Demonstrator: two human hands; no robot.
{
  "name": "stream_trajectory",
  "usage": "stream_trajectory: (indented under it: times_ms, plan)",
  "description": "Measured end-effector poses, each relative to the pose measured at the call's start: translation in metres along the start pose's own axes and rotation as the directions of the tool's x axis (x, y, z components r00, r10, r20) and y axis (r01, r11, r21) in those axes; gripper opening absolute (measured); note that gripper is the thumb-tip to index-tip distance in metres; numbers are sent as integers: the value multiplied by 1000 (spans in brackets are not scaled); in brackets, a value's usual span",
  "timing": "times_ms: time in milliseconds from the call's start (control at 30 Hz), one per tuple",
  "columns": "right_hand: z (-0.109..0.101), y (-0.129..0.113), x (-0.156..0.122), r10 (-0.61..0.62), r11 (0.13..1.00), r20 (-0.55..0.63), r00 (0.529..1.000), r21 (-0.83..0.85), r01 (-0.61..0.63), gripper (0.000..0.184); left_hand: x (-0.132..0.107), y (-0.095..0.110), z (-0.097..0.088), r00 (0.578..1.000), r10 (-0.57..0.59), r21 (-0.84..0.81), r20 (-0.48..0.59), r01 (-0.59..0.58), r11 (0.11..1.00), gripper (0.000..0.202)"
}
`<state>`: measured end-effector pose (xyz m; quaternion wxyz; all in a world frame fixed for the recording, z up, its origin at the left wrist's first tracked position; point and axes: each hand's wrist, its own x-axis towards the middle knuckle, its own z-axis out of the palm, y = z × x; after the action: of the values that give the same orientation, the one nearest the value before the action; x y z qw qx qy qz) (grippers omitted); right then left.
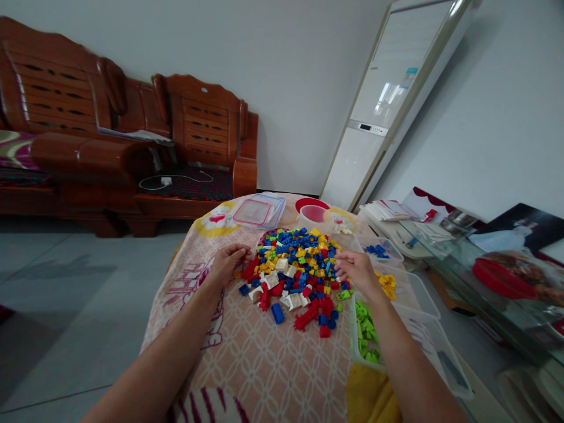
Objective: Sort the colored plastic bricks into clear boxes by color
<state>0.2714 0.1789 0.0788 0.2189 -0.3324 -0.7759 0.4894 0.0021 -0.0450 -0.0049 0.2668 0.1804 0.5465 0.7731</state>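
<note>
A heaped pile of toy building bricks (299,258) in blue, yellow, red, green and white lies on the patterned tablecloth (264,376). At the pile's left edge is my left hand (229,263), its thumb and fingers drawn together beside red bricks; whatever they might hold is hidden. My right hand (356,271) hovers over the right edge with fingers stretched out and a little apart, and no brick shows in it. Below my right forearm stands a clear box of green bricks (365,332). Beyond that forearm are yellow bricks (386,285) and blue bricks (377,251) in clear containers.
Clear lids (259,210) lie at the table's far left, near a round pink-white tub (314,215) and a red lid (308,202). To the right stands a glass-topped table (476,282) with papers and a red-lidded bag. Wooden seats (207,135) line the wall behind.
</note>
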Motion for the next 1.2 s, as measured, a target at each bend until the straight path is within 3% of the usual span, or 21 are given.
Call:
stream_trajectory:
  times_ms: [67, 167, 267, 400, 667, 833, 1067, 1200]
  plan:
    - [12, -5, -9, -15, 986, 212, 977, -159, 50, 32, 0, 0, 0, 1000, 2, 11, -1, -2, 1000, 30]
    - [32, -15, -24, -77, 906, 494, 866, -328, 268, 43, 0, 0, -1, 1000, 12, 39, -9, -12, 999, 31]
    - [45, -22, -34, -113, 766, 605, 788, -453, 457, 47, 0, 0, -1, 1000, 15, 46, -14, -15, 999, 32]
    - [41, -20, -32, -99, 649, 532, 841, -607, 460, 44, 0, -1, -2, 1000, 9, 44, -10, -9, 999, 32]
    - [6, -16, -21, -66, 661, 418, 906, -662, 354, 30, -1, 1, 1, 1000, 22, 42, -16, -21, 999, 30]
    - [12, -13, -21, -83, 678, 478, 875, -616, 401, 25, -1, 1, 1, 1000, 12, 25, -9, -11, 1000, 29]
    - [30, -1, -21, -59, 530, 482, 874, -727, 436, 20, 1, -2, -2, 1000, 10, 23, -2, -10, 1000, 30]
    - [28, -3, -21, -58, 600, 500, 864, -674, 431, 16, 3, -4, -3, 1000, 7, 21, 1, -7, 1000, 30]
